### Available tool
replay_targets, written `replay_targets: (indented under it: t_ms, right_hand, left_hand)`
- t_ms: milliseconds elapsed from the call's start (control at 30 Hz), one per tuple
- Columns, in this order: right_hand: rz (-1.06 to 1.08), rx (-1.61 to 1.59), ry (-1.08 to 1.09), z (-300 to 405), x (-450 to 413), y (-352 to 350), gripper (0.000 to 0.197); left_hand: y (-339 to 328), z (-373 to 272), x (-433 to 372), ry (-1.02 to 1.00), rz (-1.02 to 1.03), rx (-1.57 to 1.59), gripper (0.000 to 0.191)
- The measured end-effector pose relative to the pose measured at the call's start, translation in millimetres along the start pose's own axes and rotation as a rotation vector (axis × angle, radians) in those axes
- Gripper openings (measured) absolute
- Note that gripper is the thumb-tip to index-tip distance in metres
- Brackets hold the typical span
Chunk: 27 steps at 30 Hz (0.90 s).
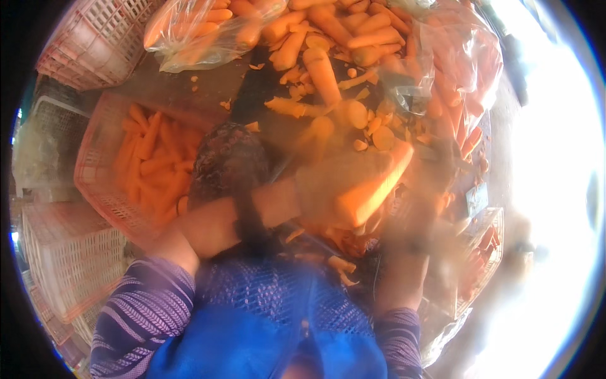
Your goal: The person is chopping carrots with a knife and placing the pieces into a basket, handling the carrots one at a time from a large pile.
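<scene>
My left hand (326, 177) reaches across from the left and grips a thick peeled carrot (376, 187), which lies slanted with its wide end towards me. My right hand (419, 199) is close to the carrot's far right side and badly blurred; whether it holds a tool cannot be made out. Beyond the hands, carrot peelings and cut end pieces (357, 113) are strewn over a dark work surface (255, 85). A heap of whole carrots (350, 28) rises behind them. More orange peelings (343, 267) lie close to my blue apron.
A red plastic basket (90, 161) on the left holds many carrots (156, 156). Clear bags of carrots (208, 35) stand at the far left and right. Plastic crates (71, 256) are stacked at lower left. Another crate (494, 246) stands at right, near a light blue card (477, 199).
</scene>
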State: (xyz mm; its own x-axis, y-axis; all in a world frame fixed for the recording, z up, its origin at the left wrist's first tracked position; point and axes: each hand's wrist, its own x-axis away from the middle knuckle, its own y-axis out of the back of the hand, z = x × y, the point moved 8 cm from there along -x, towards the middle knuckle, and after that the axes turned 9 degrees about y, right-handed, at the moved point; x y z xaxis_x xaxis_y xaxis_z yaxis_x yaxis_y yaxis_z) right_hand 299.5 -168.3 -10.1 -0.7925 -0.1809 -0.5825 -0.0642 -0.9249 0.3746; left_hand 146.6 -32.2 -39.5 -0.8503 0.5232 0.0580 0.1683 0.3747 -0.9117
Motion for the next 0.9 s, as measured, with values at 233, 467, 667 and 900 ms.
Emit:
replay_targets:
  t_ms: [233, 467, 667, 900]
  right_hand:
    - [-0.113, -0.621, -0.238, 27, 28, 10, 0.035]
    - [0.005, -0.744, -0.080, 92, 57, -11, 0.036]
    - [0.013, -0.069, 0.159, 46, 23, -13, 0.034]
    - [0.146, 0.454, 0.372, 24, 19, 17, 0.023]
  left_hand:
    - [55, -37, -6, -0.389, -0.363, -0.413, 0.040]
    - [46, -22, -7, -0.431, -0.426, -0.705, 0.036]
    - [19, 26, -8, 0.052, -0.195, 0.016, 0.038]
    - [22, -33, -6, -0.512, -0.296, -0.657, 0.032]
